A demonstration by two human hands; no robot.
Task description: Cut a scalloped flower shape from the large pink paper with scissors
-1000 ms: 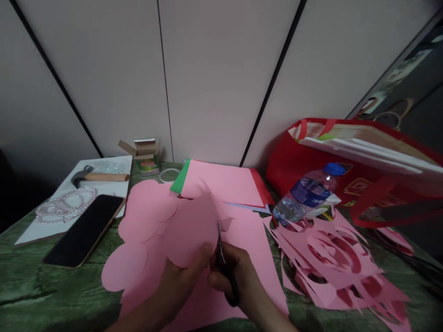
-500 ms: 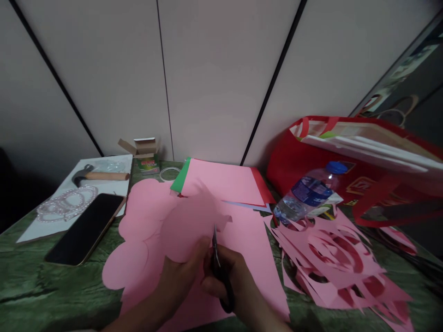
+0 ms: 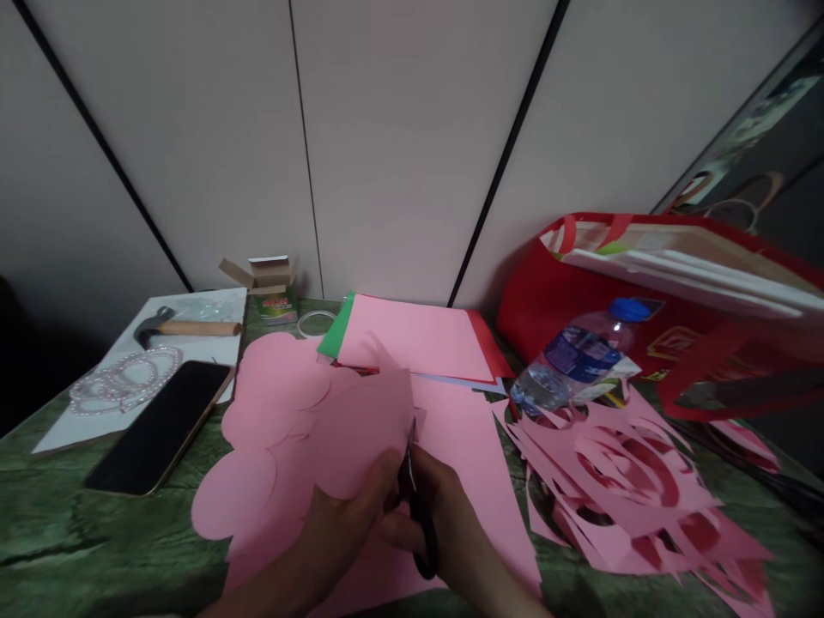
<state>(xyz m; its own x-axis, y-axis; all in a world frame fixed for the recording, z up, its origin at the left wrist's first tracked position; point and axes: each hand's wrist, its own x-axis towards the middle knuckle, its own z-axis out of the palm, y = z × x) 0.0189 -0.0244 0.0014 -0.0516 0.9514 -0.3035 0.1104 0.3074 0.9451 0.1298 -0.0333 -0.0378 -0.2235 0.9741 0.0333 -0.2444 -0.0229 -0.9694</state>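
Observation:
My left hand [image 3: 348, 515] grips a piece of pink paper [image 3: 364, 421] by its near edge, thumb on top. A pair of black-handled scissors [image 3: 420, 515] is in my right hand [image 3: 444, 515], its blades pointing away from me at the right edge of that paper. The blades look nearly closed. Several rounded pink cutouts [image 3: 235, 493] overlap to the left of my hands. Large pink sheets [image 3: 476, 481] lie underneath. The fingers of my left hand are mostly hidden below the held paper.
Pink paper scraps [image 3: 631, 481] are heaped at right, beside a tilted water bottle [image 3: 572, 356] and a red bag [image 3: 534, 300]. Coloured sheets [image 3: 412, 339] lie behind. At left are a phone [image 3: 160, 429], a hammer [image 3: 193, 328], a bead string [image 3: 129, 382] and a small open box [image 3: 274, 296].
The held pink paper has turned, now showing a straighter edge and a corner at its upper right. Both hands and the scissors have shifted slightly to the right.

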